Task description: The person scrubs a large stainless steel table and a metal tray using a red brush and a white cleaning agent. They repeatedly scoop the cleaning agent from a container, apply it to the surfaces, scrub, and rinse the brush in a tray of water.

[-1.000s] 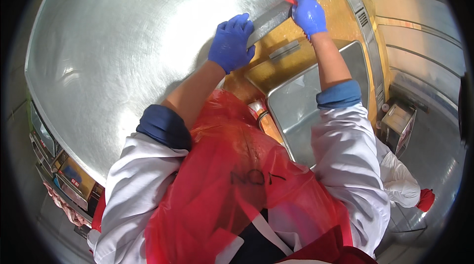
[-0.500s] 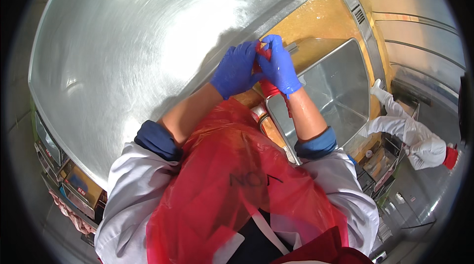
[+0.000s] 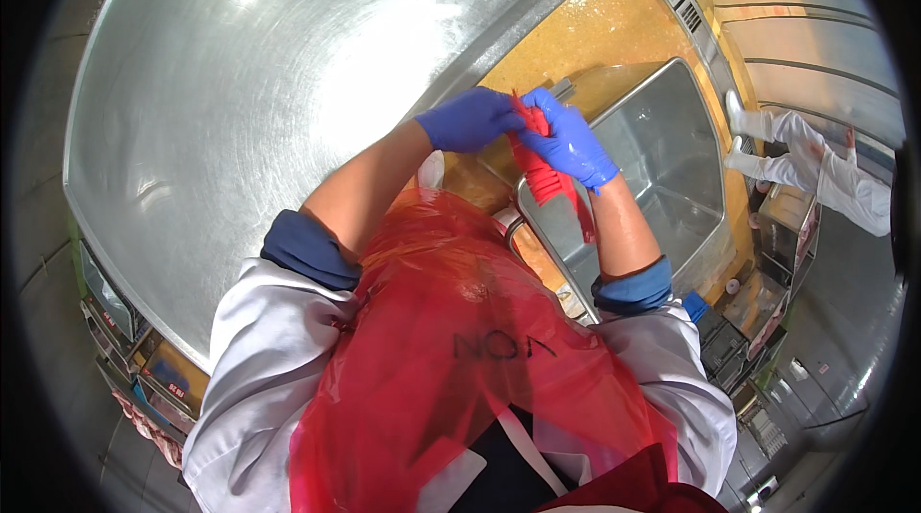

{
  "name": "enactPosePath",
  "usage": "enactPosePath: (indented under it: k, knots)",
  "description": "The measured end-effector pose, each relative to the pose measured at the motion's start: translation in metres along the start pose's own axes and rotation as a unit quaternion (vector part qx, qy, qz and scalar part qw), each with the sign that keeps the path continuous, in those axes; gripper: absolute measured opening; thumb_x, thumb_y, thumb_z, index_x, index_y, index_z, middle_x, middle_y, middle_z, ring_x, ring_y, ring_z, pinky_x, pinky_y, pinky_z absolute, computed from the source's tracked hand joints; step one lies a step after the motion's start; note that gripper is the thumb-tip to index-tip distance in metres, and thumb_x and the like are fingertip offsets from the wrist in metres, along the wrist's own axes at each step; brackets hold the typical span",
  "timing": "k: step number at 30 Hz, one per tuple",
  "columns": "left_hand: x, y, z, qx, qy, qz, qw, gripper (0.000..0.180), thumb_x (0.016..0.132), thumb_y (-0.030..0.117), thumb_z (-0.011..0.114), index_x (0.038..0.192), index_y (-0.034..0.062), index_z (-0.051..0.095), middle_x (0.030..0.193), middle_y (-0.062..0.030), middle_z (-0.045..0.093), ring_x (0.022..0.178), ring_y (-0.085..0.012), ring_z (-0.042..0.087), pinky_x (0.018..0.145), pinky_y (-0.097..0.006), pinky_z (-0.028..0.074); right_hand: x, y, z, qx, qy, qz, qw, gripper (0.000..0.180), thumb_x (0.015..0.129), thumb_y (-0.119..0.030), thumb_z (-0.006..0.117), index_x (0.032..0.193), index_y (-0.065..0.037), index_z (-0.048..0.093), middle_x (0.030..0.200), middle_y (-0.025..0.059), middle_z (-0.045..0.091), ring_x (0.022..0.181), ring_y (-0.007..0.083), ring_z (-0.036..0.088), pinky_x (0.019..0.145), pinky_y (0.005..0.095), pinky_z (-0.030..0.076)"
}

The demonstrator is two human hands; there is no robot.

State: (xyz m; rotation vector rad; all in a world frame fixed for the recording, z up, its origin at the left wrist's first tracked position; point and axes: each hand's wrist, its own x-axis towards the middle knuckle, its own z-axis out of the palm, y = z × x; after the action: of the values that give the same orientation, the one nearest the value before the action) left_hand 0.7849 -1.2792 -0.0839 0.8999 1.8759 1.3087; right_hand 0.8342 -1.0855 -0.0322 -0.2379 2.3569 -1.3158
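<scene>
My left hand (image 3: 470,119), in a blue glove, pinches the upper end of a bright red, ridged, bunched strip of material (image 3: 549,182). The blue-gloved right hand (image 3: 574,146) is closed around the same red strip, just below and right of the left fingers. Its lower part hangs down beside my right wrist in folds, and a thin tail dangles lower. What kind of thing it is cannot be made out. Both hands are over the near left rim of a grey steel tub (image 3: 662,158). A red translucent apron (image 3: 432,350) covers my front.
A large, shiny steel table (image 3: 240,129) fills the left, its raised edge running close to my left hand. Beyond the tub lies a wet yellowish surface (image 3: 614,19). A person in white (image 3: 815,158) is at the far right, near shelves with containers (image 3: 758,311).
The hands have shifted slightly right, and the left hand has moved from covering the red strip to its upper end. More of the strip now shows. The other person has moved up and right.
</scene>
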Motion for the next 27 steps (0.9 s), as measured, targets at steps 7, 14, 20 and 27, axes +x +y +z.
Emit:
enactPosePath:
  k: [7, 14, 20, 27]
  knots:
    - [0.006, -0.008, -0.018, -0.217, -0.030, -0.029, 0.975, 0.024, 0.094, 0.024, 0.052, 0.097, 0.0016, 0.061, 0.082, -0.0044, 0.059, 0.074, -0.0114, 0.052, 0.071, -0.028, 0.046, 0.011, 0.001, 0.015, 0.046, 0.162, -0.050, 0.984, 0.022, 0.083, -0.014, 0.070, 0.100, -0.002, 0.061, 0.091, 0.0127, 0.067, 0.084, 0.0201, 0.065, 0.077, 0.0319, 0.050]
    - [-0.008, -0.027, -0.016, -0.015, 0.234, -0.023, 0.972, 0.017, 0.087, 0.018, 0.059, 0.093, 0.0020, 0.058, 0.083, -0.0094, 0.058, 0.077, -0.0230, 0.056, 0.070, -0.035, 0.046, 0.031, 0.018, 0.003, 0.168, 0.186, 0.012, 0.968, 0.014, 0.081, -0.005, 0.070, 0.093, -0.001, 0.065, 0.087, 0.0030, 0.066, 0.080, 0.0088, 0.059, 0.072, 0.0262, 0.050]
    - [-0.043, -0.038, 0.003, 0.303, 0.317, -0.077, 0.896, 0.036, 0.076, 0.022, 0.069, 0.104, 0.0065, 0.052, 0.106, -0.0139, 0.054, 0.096, -0.0336, 0.052, 0.083, -0.043, 0.043, 0.077, 0.028, -0.044, -0.053, 0.152, 0.068, 0.985, 0.017, 0.082, -0.013, 0.068, 0.093, -0.001, 0.064, 0.080, 0.0122, 0.066, 0.071, 0.0162, 0.063, 0.066, 0.0312, 0.050]
    - [-0.042, -0.040, 0.005, 0.322, 0.311, -0.083, 0.891, 0.040, 0.074, 0.023, 0.069, 0.105, 0.0070, 0.052, 0.107, -0.0131, 0.052, 0.100, -0.0315, 0.051, 0.088, -0.042, 0.041, 0.126, 0.021, -0.049, -0.274, 0.075, 0.018, 0.959, 0.014, 0.083, -0.015, 0.063, 0.091, -0.003, 0.062, 0.082, 0.0210, 0.064, 0.075, 0.0363, 0.063, 0.068, 0.0402, 0.050]
